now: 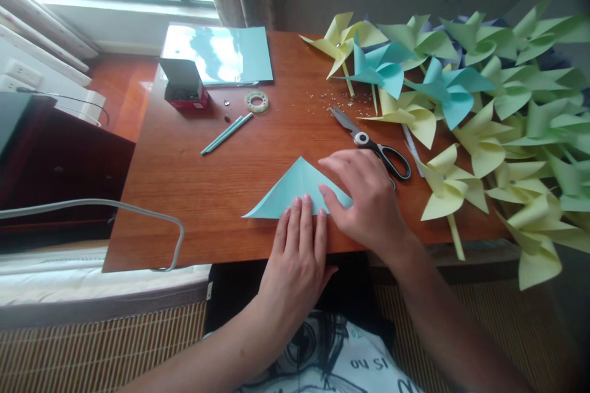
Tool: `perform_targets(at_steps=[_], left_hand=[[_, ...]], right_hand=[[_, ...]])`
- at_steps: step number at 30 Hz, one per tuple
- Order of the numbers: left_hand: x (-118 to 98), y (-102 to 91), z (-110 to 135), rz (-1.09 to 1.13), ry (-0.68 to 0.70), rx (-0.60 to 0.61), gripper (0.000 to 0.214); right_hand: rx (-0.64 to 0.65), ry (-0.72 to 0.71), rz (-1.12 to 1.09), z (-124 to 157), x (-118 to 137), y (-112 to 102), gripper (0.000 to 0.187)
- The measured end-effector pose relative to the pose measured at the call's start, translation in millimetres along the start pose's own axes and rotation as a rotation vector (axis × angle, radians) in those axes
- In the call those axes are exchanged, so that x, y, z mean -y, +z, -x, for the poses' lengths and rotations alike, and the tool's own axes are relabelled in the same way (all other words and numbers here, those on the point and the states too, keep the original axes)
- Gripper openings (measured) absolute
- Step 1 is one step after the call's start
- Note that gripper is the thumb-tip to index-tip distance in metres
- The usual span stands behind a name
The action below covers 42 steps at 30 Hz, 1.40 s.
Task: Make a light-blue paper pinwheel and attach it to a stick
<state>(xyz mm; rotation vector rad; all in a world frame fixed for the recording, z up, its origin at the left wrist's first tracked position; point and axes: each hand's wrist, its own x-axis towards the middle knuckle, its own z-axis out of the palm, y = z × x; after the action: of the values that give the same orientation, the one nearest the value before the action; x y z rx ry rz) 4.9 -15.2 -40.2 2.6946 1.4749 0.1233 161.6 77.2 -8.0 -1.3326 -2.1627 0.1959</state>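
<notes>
A light blue sheet of paper (281, 190), folded into a triangle, lies near the front edge of the table with its point facing away from me. My left hand (297, 258) rests on its lower folded edge, fingers stretched out flat on the paper. Over the triangle's right side hovers my right hand (364, 193), thumb and fingers apart with nothing between them. Just beyond that hand lie scissors (369, 138) with black handles, their blades partly spread.
Yellow, green and blue paper pinwheels (452, 89) crowd the right side. At the back left are a small red box (187, 98), a plastic sleeve with blue paper (258, 52), a tape roll (256, 101) and rolled blue paper sticks (227, 134). A white cable (138, 206) crosses the left edge.
</notes>
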Motion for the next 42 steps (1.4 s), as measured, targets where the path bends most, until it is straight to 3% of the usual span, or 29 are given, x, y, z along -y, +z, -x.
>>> perform_targets(at_steps=[4, 11, 16, 19, 25, 30, 35, 42], left_hand=[[0.5, 1.3, -0.1, -0.007, -0.001, 0.002, 0.097], [-2.1, -3.4, -0.8, 0.007, -0.017, 0.036, 0.093], [-2.7, -4.2, -1.3, 0.020, -0.022, 0.028, 0.092], [-0.7, -6.3, -1.7, 0.026, -0.013, 0.028, 0.089], [6.3, -12.7, -1.7, 0.021, 0.024, -0.005, 0.083], [23.0, -17.5, 9.1, -0.014, 0.031, -0.005, 0.082], [52.9, -24.7, 35.7, -0.105, 0.010, 0.020, 0.075], [83.4, -30.8, 63.2, -0.161, -0.027, -0.002, 0.083]], right_hand=[[0.040, -0.004, 0.109, 36.3, 2.3, 9.7, 0.036], [-0.100, 0.149, 0.195, 72.1, -19.7, -3.0, 0.043], [-0.153, 0.116, 0.141, 83.2, -5.4, -3.9, 0.046], [-0.047, 0.013, 0.046, 87.9, 8.1, 4.5, 0.051], [0.057, 0.052, 0.138, 101.0, 20.2, 13.8, 0.049], [0.026, 0.067, 0.142, 103.3, 19.5, 15.3, 0.051], [0.013, 0.071, 0.130, 103.0, 20.0, 16.4, 0.051], [-0.003, 0.077, 0.136, 104.8, 18.9, 18.4, 0.052]])
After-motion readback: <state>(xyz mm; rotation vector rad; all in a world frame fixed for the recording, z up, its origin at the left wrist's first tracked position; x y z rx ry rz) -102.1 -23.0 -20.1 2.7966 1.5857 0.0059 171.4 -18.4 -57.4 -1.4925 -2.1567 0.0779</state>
